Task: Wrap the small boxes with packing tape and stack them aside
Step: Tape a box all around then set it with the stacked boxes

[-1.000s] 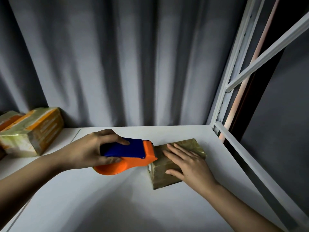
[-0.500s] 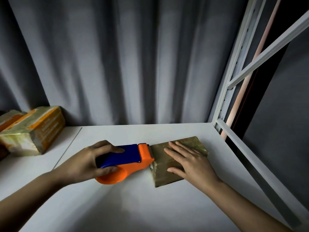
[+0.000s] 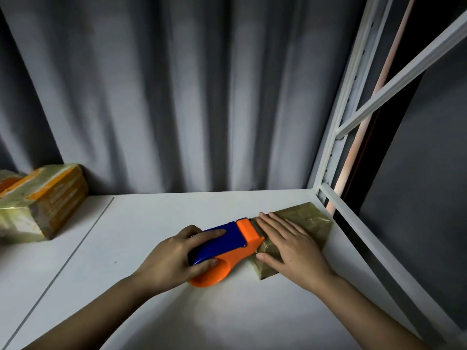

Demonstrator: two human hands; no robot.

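Small box [image 3: 300, 224] has slid toward the right rear corner of the white shelf [image 3: 156, 215] since a second ago, now close to the metal frame [image 3: 336, 157]. Right hand [image 3: 290, 246] lies flat on its top, fingers straight, pressing. Left hand [image 3: 174, 258] grips the blue-and-orange tape dispenser [image 3: 227, 248]; its orange nose, earlier at the box's left face, now meets the top left edge just beside the right fingertips. Judgement: a tape pass is starting or being cut here. Wrapped boxes [image 3: 43, 203] sit at far left, well apart.
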